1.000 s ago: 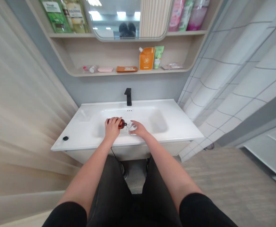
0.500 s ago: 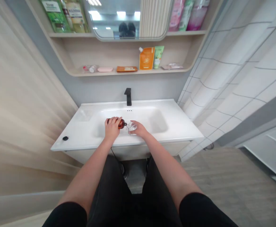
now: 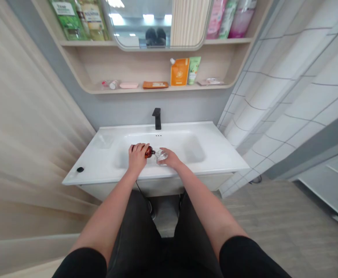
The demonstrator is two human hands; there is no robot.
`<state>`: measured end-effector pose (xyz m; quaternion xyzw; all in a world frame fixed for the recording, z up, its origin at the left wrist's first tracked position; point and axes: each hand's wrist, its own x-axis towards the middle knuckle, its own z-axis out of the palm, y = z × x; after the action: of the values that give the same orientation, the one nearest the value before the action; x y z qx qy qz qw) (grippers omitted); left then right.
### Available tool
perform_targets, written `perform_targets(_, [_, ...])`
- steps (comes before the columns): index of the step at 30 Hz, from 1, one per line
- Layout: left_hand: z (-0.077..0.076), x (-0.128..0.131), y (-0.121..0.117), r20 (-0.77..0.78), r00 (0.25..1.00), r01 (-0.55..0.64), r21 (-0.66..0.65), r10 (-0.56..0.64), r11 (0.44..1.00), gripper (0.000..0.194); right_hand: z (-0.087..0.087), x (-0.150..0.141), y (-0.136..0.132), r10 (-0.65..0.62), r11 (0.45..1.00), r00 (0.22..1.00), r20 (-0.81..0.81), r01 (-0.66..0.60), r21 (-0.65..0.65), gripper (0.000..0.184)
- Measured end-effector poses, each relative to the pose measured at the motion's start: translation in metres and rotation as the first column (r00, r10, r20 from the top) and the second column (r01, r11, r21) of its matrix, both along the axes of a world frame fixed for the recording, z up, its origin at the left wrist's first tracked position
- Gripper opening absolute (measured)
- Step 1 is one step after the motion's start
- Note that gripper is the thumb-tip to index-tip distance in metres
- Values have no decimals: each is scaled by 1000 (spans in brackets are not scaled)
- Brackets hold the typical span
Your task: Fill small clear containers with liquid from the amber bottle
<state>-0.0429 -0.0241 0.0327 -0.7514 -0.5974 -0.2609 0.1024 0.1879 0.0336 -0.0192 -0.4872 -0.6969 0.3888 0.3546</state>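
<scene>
Here, mid-frame, the left hand (image 3: 137, 156) curls firmly round a brown bottle (image 3: 149, 151), tipped to face the clear cup (image 3: 161, 156) gripped in the right hand's (image 3: 171, 158) bent fingers; whether bottle meets cup is unclear.

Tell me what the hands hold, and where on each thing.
The left hand grips the bottle around its body; the right hand holds the cup by its side.
</scene>
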Motion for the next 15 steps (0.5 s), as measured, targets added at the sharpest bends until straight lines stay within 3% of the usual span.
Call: perform_targets(15, [-2,-1,0,0,1000,0,12,0,1000,60,2,0,-1,6,1000,1000,-5,-6,5,93])
